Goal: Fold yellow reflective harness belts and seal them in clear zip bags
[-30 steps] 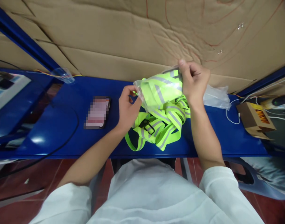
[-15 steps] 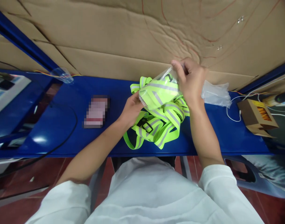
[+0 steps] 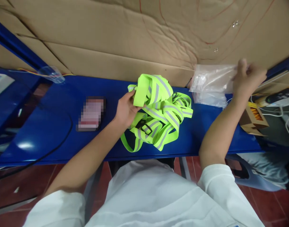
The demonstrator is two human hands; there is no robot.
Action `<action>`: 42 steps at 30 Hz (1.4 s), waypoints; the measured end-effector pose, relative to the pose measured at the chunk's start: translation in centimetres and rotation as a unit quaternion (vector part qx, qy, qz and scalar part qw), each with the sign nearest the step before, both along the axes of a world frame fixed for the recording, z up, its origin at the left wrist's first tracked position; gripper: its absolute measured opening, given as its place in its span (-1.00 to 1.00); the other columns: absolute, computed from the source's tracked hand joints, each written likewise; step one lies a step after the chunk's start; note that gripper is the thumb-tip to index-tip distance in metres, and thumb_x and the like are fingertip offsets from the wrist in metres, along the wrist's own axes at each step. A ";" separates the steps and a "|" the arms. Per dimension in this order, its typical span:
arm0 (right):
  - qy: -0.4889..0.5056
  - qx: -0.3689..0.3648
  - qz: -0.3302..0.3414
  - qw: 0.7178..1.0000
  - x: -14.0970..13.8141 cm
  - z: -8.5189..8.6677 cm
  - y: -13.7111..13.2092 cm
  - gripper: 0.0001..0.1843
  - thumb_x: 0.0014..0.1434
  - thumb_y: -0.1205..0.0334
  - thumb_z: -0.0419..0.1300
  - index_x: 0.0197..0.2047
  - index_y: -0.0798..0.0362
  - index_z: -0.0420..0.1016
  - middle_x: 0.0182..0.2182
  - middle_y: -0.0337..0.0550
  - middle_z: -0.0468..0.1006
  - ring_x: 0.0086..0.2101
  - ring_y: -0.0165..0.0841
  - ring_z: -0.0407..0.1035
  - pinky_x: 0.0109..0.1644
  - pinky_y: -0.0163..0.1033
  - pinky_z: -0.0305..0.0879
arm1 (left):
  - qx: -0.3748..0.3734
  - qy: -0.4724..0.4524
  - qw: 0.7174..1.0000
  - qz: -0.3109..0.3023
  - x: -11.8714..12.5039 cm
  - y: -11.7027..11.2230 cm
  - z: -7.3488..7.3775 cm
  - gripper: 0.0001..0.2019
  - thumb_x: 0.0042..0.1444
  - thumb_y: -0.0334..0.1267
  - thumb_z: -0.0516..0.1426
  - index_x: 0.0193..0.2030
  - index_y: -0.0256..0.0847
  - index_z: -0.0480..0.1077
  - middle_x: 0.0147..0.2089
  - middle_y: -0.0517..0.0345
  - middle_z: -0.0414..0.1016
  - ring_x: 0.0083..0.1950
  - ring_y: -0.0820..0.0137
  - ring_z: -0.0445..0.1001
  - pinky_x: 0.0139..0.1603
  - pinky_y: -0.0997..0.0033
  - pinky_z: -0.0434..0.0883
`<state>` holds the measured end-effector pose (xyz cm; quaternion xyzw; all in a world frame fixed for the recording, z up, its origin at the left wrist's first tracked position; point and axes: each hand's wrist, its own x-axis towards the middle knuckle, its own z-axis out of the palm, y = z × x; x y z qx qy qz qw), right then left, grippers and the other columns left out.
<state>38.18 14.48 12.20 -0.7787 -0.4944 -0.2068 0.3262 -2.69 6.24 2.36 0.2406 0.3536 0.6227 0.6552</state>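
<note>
My left hand (image 3: 127,108) grips a folded bundle of fluorescent yellow-green reflective strap (image 3: 156,90) with grey stripes. Below and beside it, a loose tangle of the same strap (image 3: 169,129) lies on the blue table, a black buckle (image 3: 144,126) showing in it. At the right, my right hand (image 3: 249,77) pinches the edge of a clear plastic bag (image 3: 214,77), its fingers slightly blurred. The bag looks flat, and more clear bags (image 3: 210,99) lie on the table just under it.
A pixelated phone-like object (image 3: 91,113) lies left on the blue table (image 3: 106,91). A clear cup (image 3: 51,74) rests by the cardboard backing (image 3: 111,56). Right of me are an open cardboard box (image 3: 254,118) and white cables (image 3: 280,110). A black cable (image 3: 56,149) curves at left.
The strap bundle has come out of the clear bag and stays in my left hand. My right hand has moved right, carrying the bag away from the bundle. The view has shifted slightly.
</note>
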 end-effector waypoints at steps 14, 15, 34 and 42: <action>0.148 -0.002 -0.002 0.989 1.8 -8.4 2.3 -0.90 0.46 0.15 0.17 -0.10 -0.05 0.46 0.11 0.09 0.54 0.09 -0.13 0.30 0.30 0.11 0.04 | 0.017 0.119 0.993 -0.022 0.1 0.4 -1.5 -0.66 0.12 0.06 0.36 -0.13 -0.13 0.52 0.00 0.04 0.68 0.20 0.05 0.60 0.11 0.06 0.60; 0.142 -0.003 -0.003 0.990 1.2 -8.9 2.4 -0.87 0.47 0.11 0.15 -0.13 -0.05 0.45 0.12 0.10 0.52 0.10 -0.11 0.27 0.32 0.15 0.00 | 0.018 0.122 0.992 -0.021 0.1 0.3 -1.5 -0.66 0.12 0.07 0.36 -0.14 -0.12 0.52 -0.01 0.05 0.68 0.19 0.05 0.60 0.11 0.07 0.60; 0.150 -0.120 0.102 0.976 -0.1 -10.4 2.3 -0.85 0.39 0.10 0.21 -0.11 -0.01 0.45 0.20 0.11 0.50 0.24 -0.14 0.18 0.35 0.09 0.01 | -0.003 0.102 0.995 -0.022 0.2 0.6 -1.9 -0.63 0.06 0.05 0.41 -0.15 -0.13 0.52 0.00 0.05 0.67 0.15 0.05 0.61 0.06 0.06 0.61; 0.173 -0.021 -0.033 0.984 -1.9 -11.3 2.7 -0.80 0.41 0.07 0.19 -0.21 -0.04 0.32 0.27 0.30 0.36 0.26 -0.10 0.03 0.42 0.25 -0.33 | -0.008 0.112 0.993 -0.019 0.5 0.5 -1.9 -0.61 0.03 0.00 0.43 -0.15 -0.13 0.46 -0.04 0.07 0.64 0.13 0.07 0.63 0.11 0.07 0.61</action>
